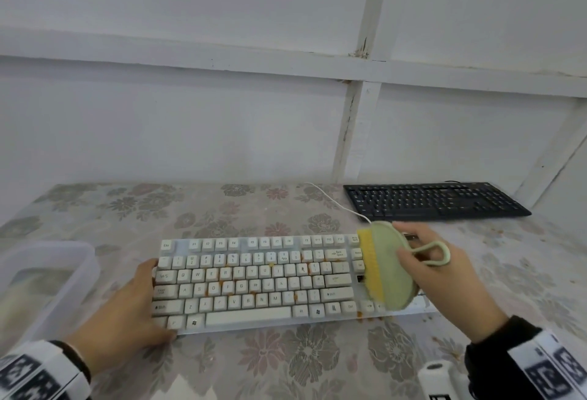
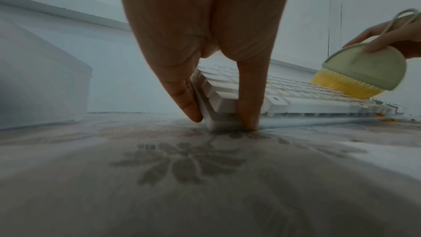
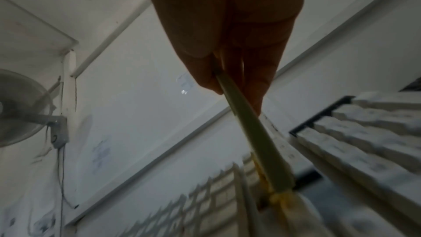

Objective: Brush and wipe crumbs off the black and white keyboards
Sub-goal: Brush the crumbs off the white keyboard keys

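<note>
plastic tub (image 1: pixel 83 262): left on floral tablecloth (image 1: pixel 286 361) | wall fan (image 3: pixel 20 109): mounted on white wall (image 1: pixel 190 129)

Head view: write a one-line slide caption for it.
Left hand braces the crumb-strewn white keyboard while the right hand holds a green brush on its right end; the black keyboard lies behind.

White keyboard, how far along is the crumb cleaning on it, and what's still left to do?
Little looks done: orange crumbs sit between the middle keys of the white keyboard. In hand: the right hand holds the brush, bristles on the right end, while the left hand braces the left corner. Left: the remaining keys, wiping, and the black keyboard at the back.
</note>
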